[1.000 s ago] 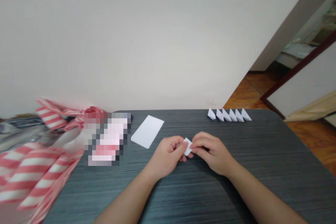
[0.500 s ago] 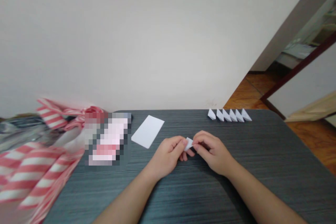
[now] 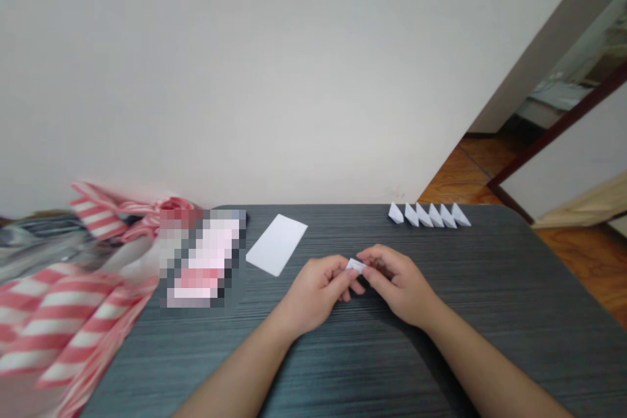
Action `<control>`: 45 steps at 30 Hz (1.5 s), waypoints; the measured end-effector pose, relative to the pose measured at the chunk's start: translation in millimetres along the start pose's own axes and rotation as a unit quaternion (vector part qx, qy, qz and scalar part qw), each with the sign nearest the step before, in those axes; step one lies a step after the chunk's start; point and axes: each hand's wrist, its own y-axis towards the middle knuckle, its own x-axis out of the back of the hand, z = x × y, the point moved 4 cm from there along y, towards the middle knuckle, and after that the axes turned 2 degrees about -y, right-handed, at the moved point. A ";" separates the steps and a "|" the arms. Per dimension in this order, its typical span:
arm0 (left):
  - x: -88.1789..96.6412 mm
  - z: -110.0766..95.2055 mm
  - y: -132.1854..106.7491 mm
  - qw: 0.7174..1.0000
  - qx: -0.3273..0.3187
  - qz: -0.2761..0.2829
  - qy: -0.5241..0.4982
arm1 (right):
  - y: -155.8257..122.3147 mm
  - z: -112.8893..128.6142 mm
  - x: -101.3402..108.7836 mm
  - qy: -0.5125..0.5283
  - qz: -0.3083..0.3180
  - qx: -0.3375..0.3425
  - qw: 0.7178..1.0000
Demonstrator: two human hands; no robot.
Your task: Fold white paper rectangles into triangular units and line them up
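A small folded piece of white paper point(image 3: 356, 266) is pinched between the fingertips of my left hand point(image 3: 313, 294) and my right hand point(image 3: 399, 287). Most of it is hidden by my fingers. Both hands hover just above the dark grey wood-grain table point(image 3: 470, 333), near its middle. To the left of my left hand lies a flat white paper rectangle point(image 3: 277, 245), not touched by either hand. A row of several folded white paper triangles point(image 3: 430, 215) stands along the far table edge.
A pixelated pink-and-white object point(image 3: 206, 261) lies at the table's left. Beyond it, a red-and-white striped bag point(image 3: 63, 313) spills over the left edge. A white wall rises behind the table, and a wooden floor and doorway show at the right.
The small paper now looks narrower and lies flatter between my fingertips, as if folded over. My hands have come slightly closer together.
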 end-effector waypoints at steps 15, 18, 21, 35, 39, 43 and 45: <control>0.1 1.0 0.6 1.000 0.018 -0.014 0.003 | 4.6 13.7 3.7 -0.066 0.023 0.022 0.997; 0.1 1.1 0.7 1.000 0.017 -0.017 0.002 | 4.7 14.6 3.8 -0.067 0.024 0.020 0.997; 0.2 1.8 0.8 1.000 0.017 -0.016 0.007 | 4.5 14.8 3.8 -0.068 0.021 0.018 0.997; -1.1 -1.2 0.9 1.000 0.007 -0.019 0.021 | 4.5 9.8 1.4 -0.047 0.030 -0.023 0.998; -1.6 1.3 1.2 1.000 0.003 -0.015 0.015 | 3.9 8.7 -0.1 -0.022 0.040 -0.028 0.999; -2.3 4.2 1.5 1.000 0.005 -0.013 0.013 | 3.4 9.1 -0.3 -0.024 0.042 -0.039 0.998; -2.5 5.1 1.3 1.000 0.006 -0.011 0.016 | 3.6 9.2 -0.3 -0.028 0.044 -0.046 0.998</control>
